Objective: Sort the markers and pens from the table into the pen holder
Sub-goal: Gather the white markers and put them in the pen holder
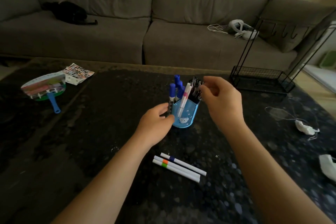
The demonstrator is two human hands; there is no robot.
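Note:
A blue pen holder (187, 115) stands mid-table, filled with blue-capped markers (177, 85), a white pen (184, 100) and several black pens (195, 87). My left hand (156, 123) grips the holder's left side, fingers around a blue-capped marker (171, 98) at its edge. Just right of the black pens, my right hand (221, 100) hovers with fingers loosely apart and nothing in it. Three white markers (179, 167) with blue, orange and green bands lie side by side on the table in front of me.
The dark patterned table (109, 132) carries a hand fan (45, 89) and a sticker sheet (78, 73) at the far left, a black wire rack (261, 80) at the far right, and crumpled white paper (305, 128) with cords on the right. A grey sofa (145, 23) stands behind.

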